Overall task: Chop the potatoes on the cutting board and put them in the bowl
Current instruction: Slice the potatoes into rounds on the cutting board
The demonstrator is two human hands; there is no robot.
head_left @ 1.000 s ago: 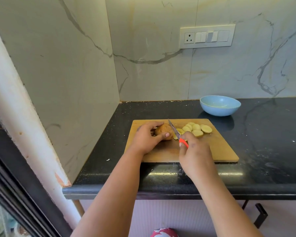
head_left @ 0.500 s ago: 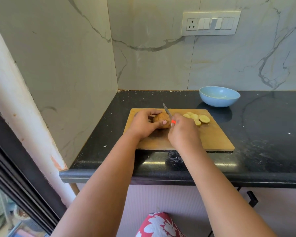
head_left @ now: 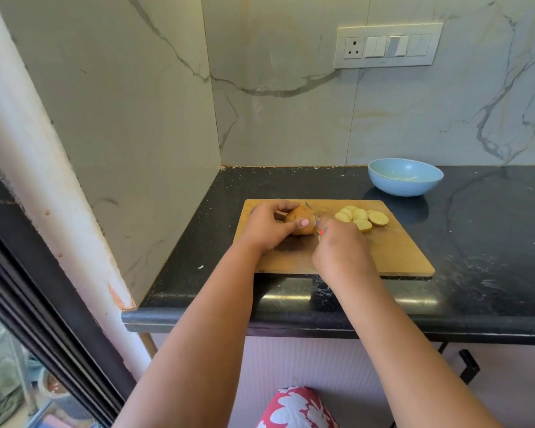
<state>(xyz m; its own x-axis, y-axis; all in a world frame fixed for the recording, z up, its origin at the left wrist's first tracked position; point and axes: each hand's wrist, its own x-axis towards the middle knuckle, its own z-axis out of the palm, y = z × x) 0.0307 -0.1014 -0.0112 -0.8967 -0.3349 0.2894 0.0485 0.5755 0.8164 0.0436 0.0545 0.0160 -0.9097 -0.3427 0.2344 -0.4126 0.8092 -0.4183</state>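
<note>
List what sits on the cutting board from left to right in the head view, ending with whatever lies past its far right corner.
left hand → potato → knife → right hand → potato slices → bowl, off the cutting board on the counter.

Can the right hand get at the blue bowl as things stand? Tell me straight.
Probably yes, once it frees itself. The right hand grips the knife at the potato; past the potato slices, nothing blocks the blue bowl.
</note>
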